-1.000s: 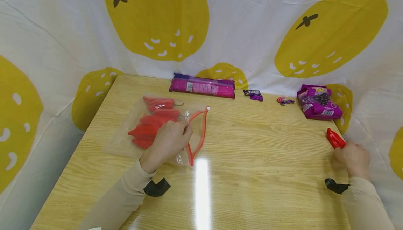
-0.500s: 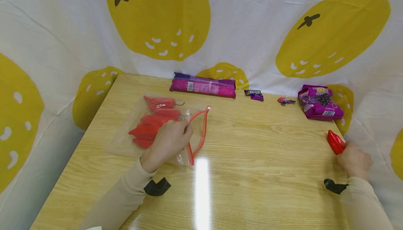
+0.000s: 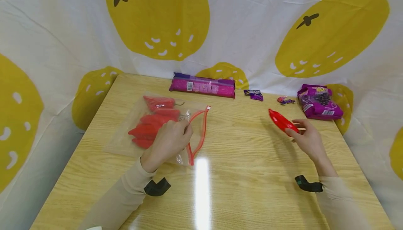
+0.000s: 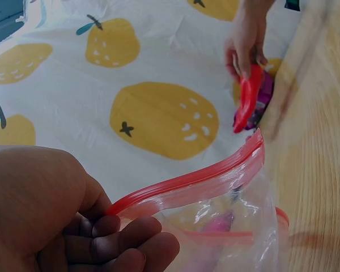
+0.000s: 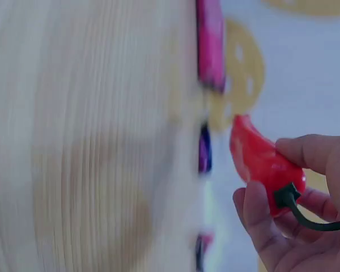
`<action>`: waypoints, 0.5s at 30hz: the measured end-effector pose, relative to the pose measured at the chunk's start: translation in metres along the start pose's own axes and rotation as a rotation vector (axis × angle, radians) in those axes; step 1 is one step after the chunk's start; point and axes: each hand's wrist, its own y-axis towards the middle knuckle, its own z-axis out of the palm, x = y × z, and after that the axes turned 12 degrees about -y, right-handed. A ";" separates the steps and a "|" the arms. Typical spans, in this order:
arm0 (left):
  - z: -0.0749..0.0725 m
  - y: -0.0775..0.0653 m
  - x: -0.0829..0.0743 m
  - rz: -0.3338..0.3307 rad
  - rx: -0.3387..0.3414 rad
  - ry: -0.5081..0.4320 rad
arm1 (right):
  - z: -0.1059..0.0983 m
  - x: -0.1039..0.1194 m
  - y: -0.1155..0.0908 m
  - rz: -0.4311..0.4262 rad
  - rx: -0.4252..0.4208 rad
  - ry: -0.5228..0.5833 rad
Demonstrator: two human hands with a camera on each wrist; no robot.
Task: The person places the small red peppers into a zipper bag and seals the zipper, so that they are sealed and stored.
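My left hand (image 3: 168, 142) pinches the red-edged mouth of a clear zip bag (image 3: 126, 118) that lies on the left of the table. Several red peppers (image 3: 154, 123) show through its plastic. The left wrist view has the bag's red zip strip (image 4: 192, 178) between thumb and fingers, with the mouth parted. Over the right half of the table, my right hand (image 3: 308, 139) holds one red pepper (image 3: 281, 120) between thumb and fingers, its tip aimed up and left. Its dark green curved stem (image 5: 306, 218) faces the palm in the right wrist view.
Along the back edge lie a long magenta packet (image 3: 203, 85), small purple wrapped candies (image 3: 253, 94), more little candies (image 3: 285, 100) and a purple bag with a dark-berry picture (image 3: 319, 102). A fruit-print cloth (image 3: 239, 23) hangs behind the table (image 3: 239, 146).
My right hand has lifted the red pepper from the table's right edge and carried it leftward. The left hand and the bag have stayed in place.
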 end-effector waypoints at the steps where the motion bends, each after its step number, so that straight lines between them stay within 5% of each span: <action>1: 0.000 0.000 0.000 0.000 0.001 0.000 | 0.005 0.014 -0.002 -0.033 0.028 0.051; 11: 0.001 0.001 0.000 -0.001 0.012 0.005 | 0.055 0.143 -0.035 -0.255 0.425 0.440; 15: 0.001 0.000 -0.002 -0.029 0.029 -0.002 | 0.073 0.175 -0.038 -0.306 0.475 0.511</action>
